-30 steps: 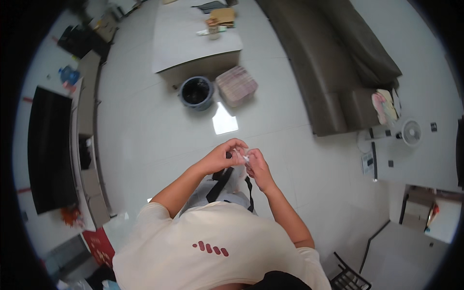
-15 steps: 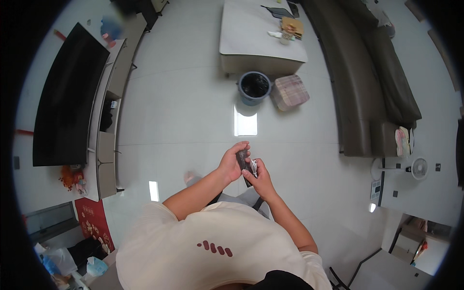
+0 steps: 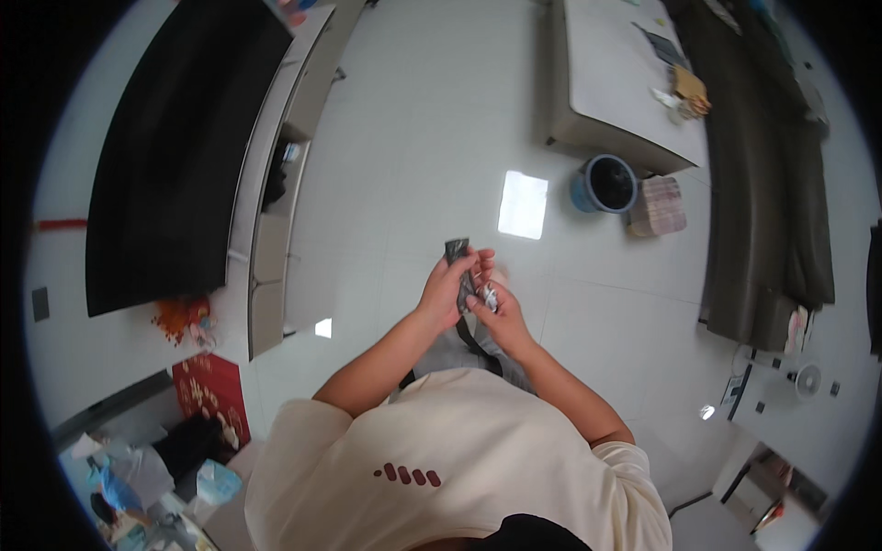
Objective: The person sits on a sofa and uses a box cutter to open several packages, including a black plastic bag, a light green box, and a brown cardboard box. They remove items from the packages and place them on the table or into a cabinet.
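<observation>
In front of my torso, my left hand (image 3: 443, 292) is wrapped round a narrow, dark, shiny strip (image 3: 457, 250) that looks like folded black plastic. The strip stands lengthwise, its far end showing beyond the thumb. My right hand (image 3: 505, 323) is closed close beside it, the thumb against the strip's near end. A small crumpled white thing (image 3: 490, 298) is held in the right fingers; its kind is too small to make out.
Ahead to the right, a blue bin (image 3: 579, 193) with a dark liner stands by a plaid stool (image 3: 663, 209) and a white-topped table (image 3: 611, 78). A brown sofa (image 3: 749, 184) lines the right. A television (image 3: 175, 165) and low cabinet (image 3: 268, 248) line the left.
My view has turned and shifted toward the left, so the bin and table now appear farther right. My left hand's thumb now lies across the dark strip, which shows more of its far end.
</observation>
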The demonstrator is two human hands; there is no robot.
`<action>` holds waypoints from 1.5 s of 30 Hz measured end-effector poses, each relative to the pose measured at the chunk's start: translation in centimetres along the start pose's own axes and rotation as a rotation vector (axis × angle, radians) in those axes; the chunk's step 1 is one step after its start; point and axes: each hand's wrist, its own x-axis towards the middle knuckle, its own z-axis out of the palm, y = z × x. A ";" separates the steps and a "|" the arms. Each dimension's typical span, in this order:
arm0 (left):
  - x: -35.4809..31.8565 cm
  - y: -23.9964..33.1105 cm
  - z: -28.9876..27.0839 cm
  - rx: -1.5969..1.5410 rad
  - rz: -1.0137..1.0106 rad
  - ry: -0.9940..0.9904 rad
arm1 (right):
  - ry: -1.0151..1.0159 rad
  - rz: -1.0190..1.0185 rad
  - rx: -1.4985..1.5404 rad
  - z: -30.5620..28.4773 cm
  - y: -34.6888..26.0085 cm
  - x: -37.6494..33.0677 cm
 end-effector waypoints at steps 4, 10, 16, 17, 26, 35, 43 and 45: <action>4.3 8.2 -4.0 -0.049 0.085 0.098 | -0.102 0.137 -0.106 2.8 1.1 7.3; 6.1 19.8 -12.6 0.026 0.236 0.361 | -0.272 0.173 -0.187 10.1 0.7 20.1; 6.7 28.6 -23.4 0.053 0.311 0.527 | -0.317 0.102 -0.272 18.3 0.5 28.3; 6.9 29.7 -25.6 0.095 0.296 0.543 | -0.297 0.130 -0.276 19.5 1.1 29.2; 8.7 37.6 -46.6 0.563 0.040 0.398 | 0.227 0.339 0.062 32.5 14.1 25.5; 4.6 37.9 -61.3 0.876 -0.300 0.408 | 0.188 0.388 0.263 46.9 23.9 17.4; 1.3 31.2 -72.5 0.949 -0.324 0.575 | 0.334 0.434 0.461 47.7 36.2 13.6; 1.0 30.1 -72.9 0.949 -0.335 0.637 | 0.322 0.496 0.466 48.1 39.3 13.5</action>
